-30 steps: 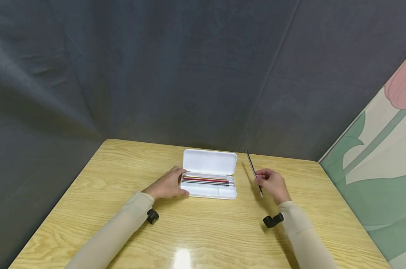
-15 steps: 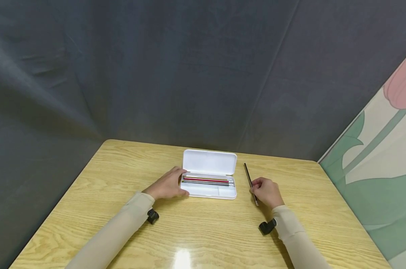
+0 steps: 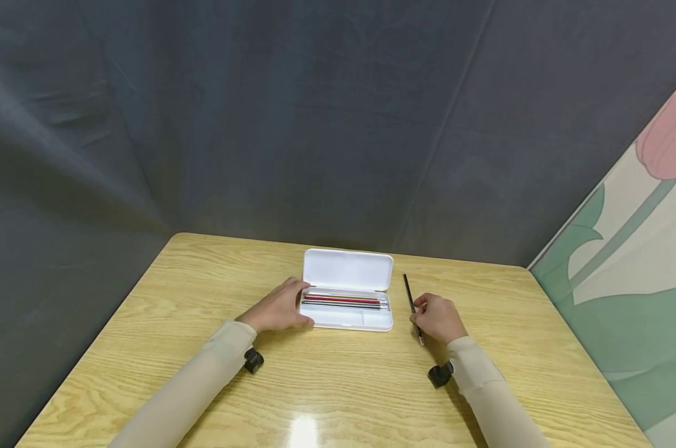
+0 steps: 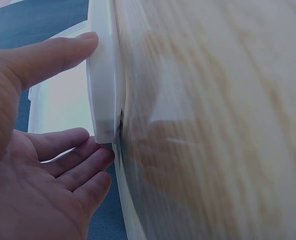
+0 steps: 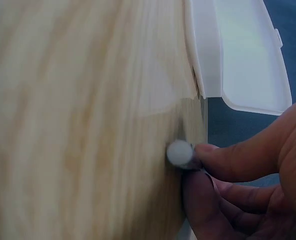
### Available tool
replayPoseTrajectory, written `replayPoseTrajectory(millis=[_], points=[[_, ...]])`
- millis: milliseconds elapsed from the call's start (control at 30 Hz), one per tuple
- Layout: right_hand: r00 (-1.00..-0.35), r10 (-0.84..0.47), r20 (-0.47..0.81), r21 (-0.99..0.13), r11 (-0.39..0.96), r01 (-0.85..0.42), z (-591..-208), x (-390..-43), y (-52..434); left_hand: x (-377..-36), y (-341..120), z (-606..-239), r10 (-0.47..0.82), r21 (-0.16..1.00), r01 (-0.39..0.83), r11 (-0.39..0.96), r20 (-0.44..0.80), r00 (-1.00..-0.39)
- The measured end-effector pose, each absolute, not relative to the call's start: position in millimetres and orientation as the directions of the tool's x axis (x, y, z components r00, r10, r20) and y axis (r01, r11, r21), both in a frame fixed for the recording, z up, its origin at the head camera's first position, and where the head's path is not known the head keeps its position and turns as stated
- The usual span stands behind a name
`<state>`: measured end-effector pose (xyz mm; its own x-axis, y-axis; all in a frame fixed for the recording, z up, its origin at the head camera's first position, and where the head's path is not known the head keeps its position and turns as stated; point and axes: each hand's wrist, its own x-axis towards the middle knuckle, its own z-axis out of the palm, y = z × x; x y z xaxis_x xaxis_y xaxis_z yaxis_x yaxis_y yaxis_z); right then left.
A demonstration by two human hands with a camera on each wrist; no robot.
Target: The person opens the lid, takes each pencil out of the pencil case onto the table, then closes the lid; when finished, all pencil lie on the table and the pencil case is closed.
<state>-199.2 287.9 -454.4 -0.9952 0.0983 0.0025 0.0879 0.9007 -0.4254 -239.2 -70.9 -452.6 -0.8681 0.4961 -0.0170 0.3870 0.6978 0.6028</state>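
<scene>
Pencil (image 3: 411, 307) pinched in right grip (image 3: 434, 318) beside case (image 3: 346, 319) edge; left grip (image 3: 279, 308) spread there

long beige sleeves (image 3: 187, 392) on both arms, small black camera (image 3: 253, 360) strapped under each wrist, bare hands

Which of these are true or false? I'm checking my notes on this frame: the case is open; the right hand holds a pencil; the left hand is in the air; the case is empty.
1. The case is open. True.
2. The right hand holds a pencil. True.
3. The left hand is in the air. False: it rests against the case's left end.
4. The case is empty. False: several pencils lie inside.
</scene>
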Motion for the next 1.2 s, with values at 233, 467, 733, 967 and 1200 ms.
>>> replayPoseTrajectory(millis=[233, 467, 733, 967, 1200], points=[[-0.995, 0.099, -0.024, -0.434, 0.895, 0.099, -456, -198, 287, -238, -72, -454, 0.502, 0.613, 0.385, 0.690, -0.022, -0.865], [-0.996, 0.087, -0.002, -0.456, 0.886, 0.078, -454, -201, 284, -239, -76, -453, 0.489, 0.599, 0.384, 0.703, -0.015, -0.872], [-0.989, 0.052, 0.137, -0.529, 0.848, -0.029, -435, -198, 284, -236, -77, -454, 0.486, 0.597, 0.383, 0.705, -0.014, -0.874], [-0.948, 0.003, 0.318, -0.777, 0.574, -0.259, -415, -210, 271, -236, -79, -454, 0.485, 0.605, 0.379, 0.700, -0.012, -0.875], [-0.942, -0.205, 0.265, -0.849, 0.414, -0.329, -417, -227, 231, -235, -76, -453, 0.503, 0.606, 0.390, 0.693, -0.019, -0.864]])
